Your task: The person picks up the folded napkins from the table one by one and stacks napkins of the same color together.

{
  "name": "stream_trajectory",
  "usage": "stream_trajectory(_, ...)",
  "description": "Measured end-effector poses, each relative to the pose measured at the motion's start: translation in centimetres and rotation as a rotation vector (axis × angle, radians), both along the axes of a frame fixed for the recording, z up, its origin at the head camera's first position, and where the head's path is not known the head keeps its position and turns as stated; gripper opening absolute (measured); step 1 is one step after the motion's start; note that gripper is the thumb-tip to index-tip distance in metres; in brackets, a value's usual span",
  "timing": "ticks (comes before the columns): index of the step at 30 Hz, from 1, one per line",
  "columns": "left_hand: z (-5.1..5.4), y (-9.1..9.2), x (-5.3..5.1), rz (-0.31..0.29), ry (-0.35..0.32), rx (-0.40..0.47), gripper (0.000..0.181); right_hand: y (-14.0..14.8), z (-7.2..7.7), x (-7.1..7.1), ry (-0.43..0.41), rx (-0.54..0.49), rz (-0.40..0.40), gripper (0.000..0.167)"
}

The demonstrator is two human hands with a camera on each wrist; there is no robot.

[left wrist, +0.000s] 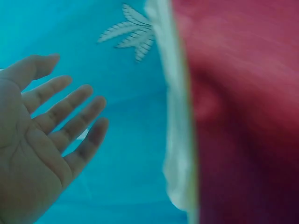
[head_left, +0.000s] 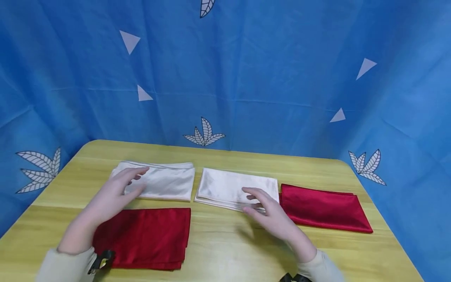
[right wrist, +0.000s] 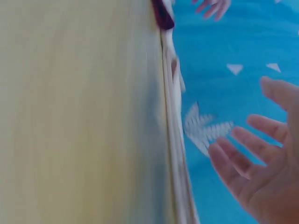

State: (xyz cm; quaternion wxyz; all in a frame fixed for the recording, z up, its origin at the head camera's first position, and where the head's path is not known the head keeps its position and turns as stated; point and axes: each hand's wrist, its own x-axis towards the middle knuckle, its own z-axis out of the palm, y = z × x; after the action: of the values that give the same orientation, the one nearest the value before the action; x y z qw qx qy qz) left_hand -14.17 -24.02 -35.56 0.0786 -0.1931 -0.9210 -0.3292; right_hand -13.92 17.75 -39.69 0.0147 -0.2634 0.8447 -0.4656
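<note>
My left hand [head_left: 114, 194] hovers over the left side of the table, near a folded white satin cloth [head_left: 169, 182] and a folded red satin cloth [head_left: 151, 239] in front of it. Its fingers are spread and relaxed, with nothing in them, as the left wrist view of the hand [left wrist: 42, 135] also shows. My right hand [head_left: 269, 213] is held above the table near the lower right corner of a second folded white cloth [head_left: 236, 186]. Loosely bent, its fingers [right wrist: 233, 163] hold nothing. To its right lies another folded red cloth [head_left: 324, 207].
The cloths lie on a yellow wood-grain table [head_left: 218, 243] with rounded far corners. A blue curtain [head_left: 229, 70] with white leaves and triangles hangs behind the table and along both sides. Dark straps [head_left: 102, 260] sit at the cuffs of both light sleeves [head_left: 70, 266].
</note>
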Motion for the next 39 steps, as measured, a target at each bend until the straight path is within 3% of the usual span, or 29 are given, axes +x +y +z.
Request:
stream_trajectory(8, -2.5, -3.3, 2.0, 0.093, -0.006, 0.005, 0.044, -4.4, -2.1, -0.5, -0.264, -0.113, 0.261, 0.044)
stream_trajectory(12, -3.2, -5.5, 3.0, 0.118, -0.067, 0.008, 0.044, -6.2, -2.9, -0.5, -0.345, -0.115, 0.303, 0.044)
stream_trajectory(21, -4.2, -9.1, 4.7, 0.141, -0.431, 0.05, 0.054, -8.0, -3.6, -0.9, -0.354, -0.056, 0.354, 0.046)
stream_trajectory(27, -4.3, -10.1, 5.3, 0.14, -0.607, 0.089, 0.056, -9.1, -3.4, -0.9, -0.404, -0.08, 0.394, 0.045)
stream_trajectory(33, -4.2, -10.1, 5.6, 0.143, -0.682, 0.132, 0.055, -10.0, -3.4, -0.9, -0.419, -0.066, 0.432, 0.041)
stream_trajectory(39, -4.3, -9.7, 5.6, 0.128, -0.631, 0.077, 0.05, -10.3, -3.5, -0.8, -0.397, -0.016, 0.446, 0.041)
